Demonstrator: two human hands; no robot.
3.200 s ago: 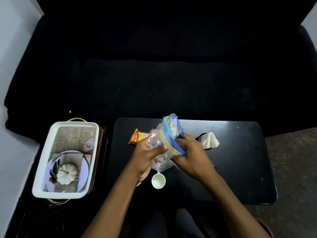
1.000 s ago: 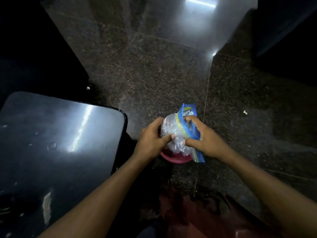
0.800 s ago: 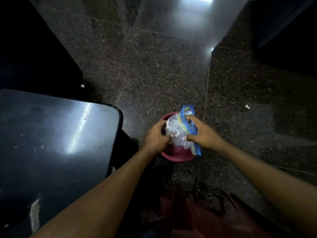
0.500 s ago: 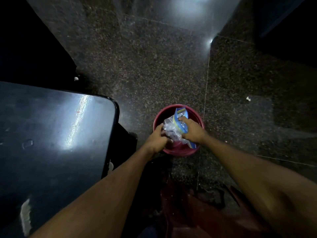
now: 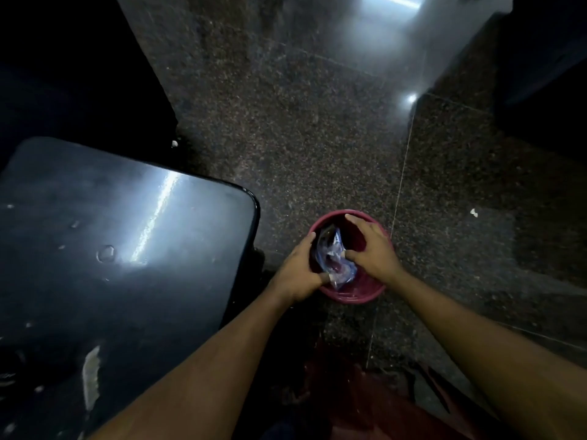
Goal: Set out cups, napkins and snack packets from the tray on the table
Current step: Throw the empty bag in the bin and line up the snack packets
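Note:
A crumpled clear plastic bag with a blue strip point(image 5: 333, 258) lies inside a round red bin point(image 5: 352, 295) on the floor. My left hand point(image 5: 297, 274) curls over the bin's left side, thumb and fingers closed on the bag's edge. My right hand point(image 5: 373, 249) hovers over the bin's right half with fingers spread, its thumb touching the bag. The black table point(image 5: 127, 249) fills the left. No tray, cup, napkin or snack packet is in view.
Dark speckled stone floor point(image 5: 301, 138) surrounds the bin, with small white scraps point(image 5: 474, 212) lying on it. Dark furniture stands at the far left and far right. A dark red cloth point(image 5: 365, 395) lies at the bottom, near my legs.
I have turned from the table to the floor. Both hands lowered the bag into the red bin, and my right hand has spread its fingers off it.

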